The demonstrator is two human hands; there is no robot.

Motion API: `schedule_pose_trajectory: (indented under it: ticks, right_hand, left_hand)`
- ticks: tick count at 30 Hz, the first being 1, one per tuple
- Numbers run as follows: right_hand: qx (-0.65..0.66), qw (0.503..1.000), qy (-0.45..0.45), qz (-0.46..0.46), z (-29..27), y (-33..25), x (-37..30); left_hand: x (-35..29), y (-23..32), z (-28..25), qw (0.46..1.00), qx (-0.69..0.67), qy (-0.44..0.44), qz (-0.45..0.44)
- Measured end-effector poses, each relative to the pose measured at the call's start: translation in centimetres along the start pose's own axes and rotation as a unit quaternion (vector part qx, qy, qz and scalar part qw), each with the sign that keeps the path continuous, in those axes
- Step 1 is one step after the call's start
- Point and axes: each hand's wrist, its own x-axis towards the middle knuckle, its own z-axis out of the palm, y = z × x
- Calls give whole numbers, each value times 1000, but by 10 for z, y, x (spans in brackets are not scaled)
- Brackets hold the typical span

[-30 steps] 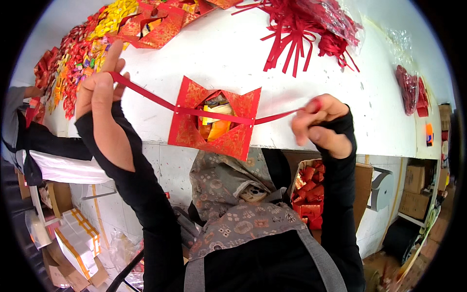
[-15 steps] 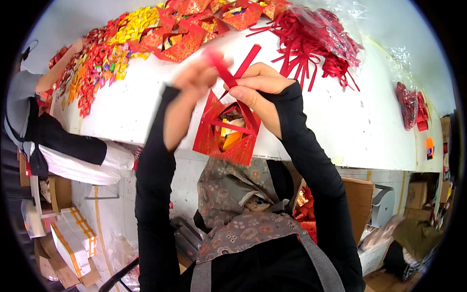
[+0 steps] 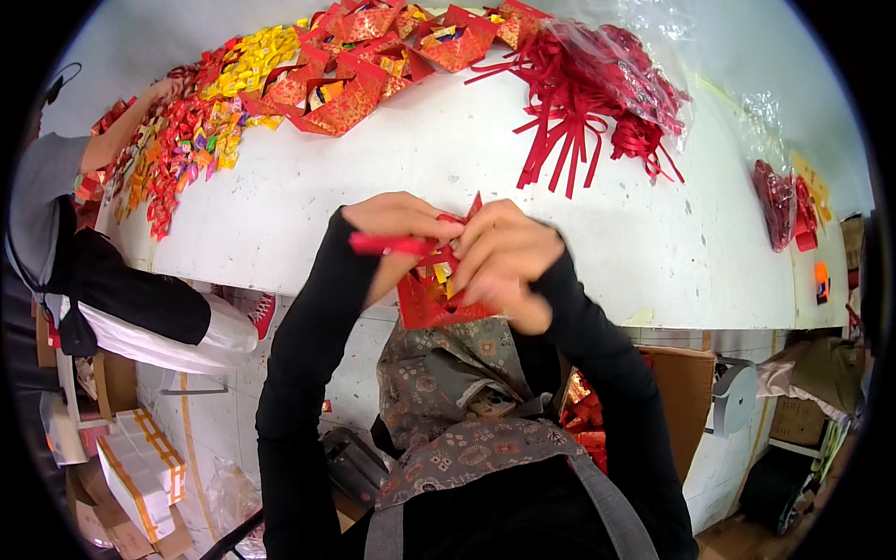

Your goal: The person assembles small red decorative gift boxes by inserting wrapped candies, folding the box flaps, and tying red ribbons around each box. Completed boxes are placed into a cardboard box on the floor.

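Observation:
At the table's near edge, a red and gold patterned paper gift box (image 3: 429,310) with yellow-wrapped sweets (image 3: 441,276) showing in its opening sits between my hands. My left hand (image 3: 397,222) is closed, pinching a red ribbon (image 3: 378,245) above the box; one ribbon end sticks out to the left, smeared by motion. Close beside it, my right hand (image 3: 511,261) has its fingers curled together over the box's right side and the ribbon. Its fingertips meet the ribbon near the left hand's, and they partly hide the crossing and much of the box.
Several filled red boxes (image 3: 341,103) stand along the table's far side. Left of them lie piles of wrapped sweets (image 3: 252,65), where another person's arm (image 3: 121,135) reaches in. A bundle of red ribbons (image 3: 583,93) lies far right. A cardboard box (image 3: 686,392) stands below the table's edge.
Both hands have come down toward me and closer together over the gift box. The crossed ribbon, held up before, is now low at the box. The right hand has turned, its fingers curling over.

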Motion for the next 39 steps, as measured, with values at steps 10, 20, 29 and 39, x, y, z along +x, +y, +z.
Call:
schedule_pose_trajectory:
  ticks: [10,20,29,39]
  right_hand:
    - [174,924,32,338,4,32,15]
    - [546,708,265,362,4,35,-45]
    - [-278,926,-45,251,28,46,-12]
    - [-274,938,12,213,41,53,-20]
  left_hand:
    - [-12,-34,20,983,17,159,91]
    - [-22,-104,-14,816,-382,321,-293]
    - [-6,-20,-28,928,-343,-32,-139]
    - [-48,-29,63,915,93,173,-352]
